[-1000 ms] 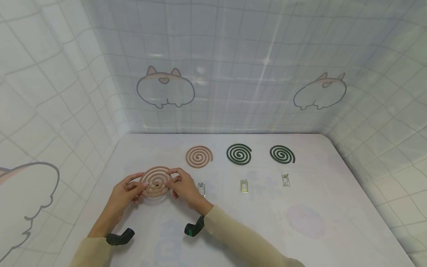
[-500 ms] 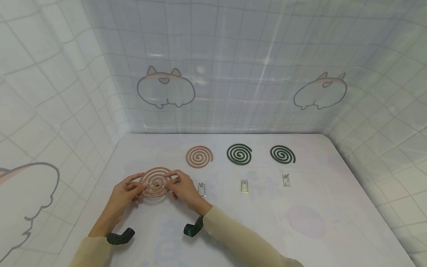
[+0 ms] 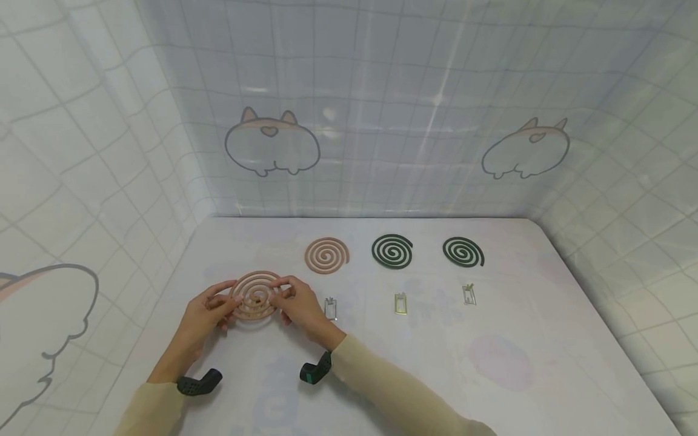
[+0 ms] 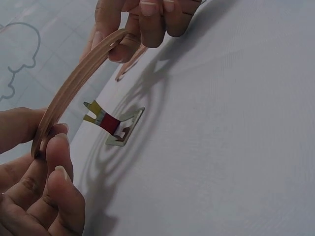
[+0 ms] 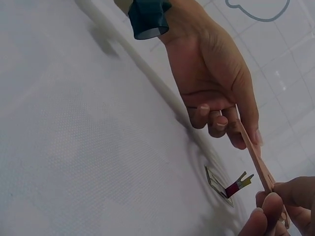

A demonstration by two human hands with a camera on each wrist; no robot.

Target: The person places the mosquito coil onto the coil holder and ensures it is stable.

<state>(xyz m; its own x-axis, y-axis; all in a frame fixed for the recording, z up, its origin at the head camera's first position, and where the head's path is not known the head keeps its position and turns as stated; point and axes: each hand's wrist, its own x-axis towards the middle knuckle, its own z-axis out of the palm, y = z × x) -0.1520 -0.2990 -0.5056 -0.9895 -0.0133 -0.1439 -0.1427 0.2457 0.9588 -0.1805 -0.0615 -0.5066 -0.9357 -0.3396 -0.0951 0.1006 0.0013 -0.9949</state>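
A pale grid-patterned backdrop (image 3: pixel 382 79) rises behind the white table (image 3: pixel 425 375), and out at nine o'clock both hands are on the brown mosquito coil (image 4: pixel 74 86)! Left hand (image 3: pixel 204 315) pinches its rim at eight o'clock, right hand (image 3: pixel 300 306) pinches it near three. Below, apart, a metal stand (image 4: pixel 109 123) with its upright prong. From the held coil, another brown coil (image 3: pixel 326 256) sits at two o'clock, two green coils beyond; three flatter stands line up toward three.

White tabletop (image 3: pixel 414 363), gridded back wall (image 3: pixel 387 91) — two eared cartoon figures (image 3: pixel 272 145), gridded right wall (image 3: pixel 643 224)
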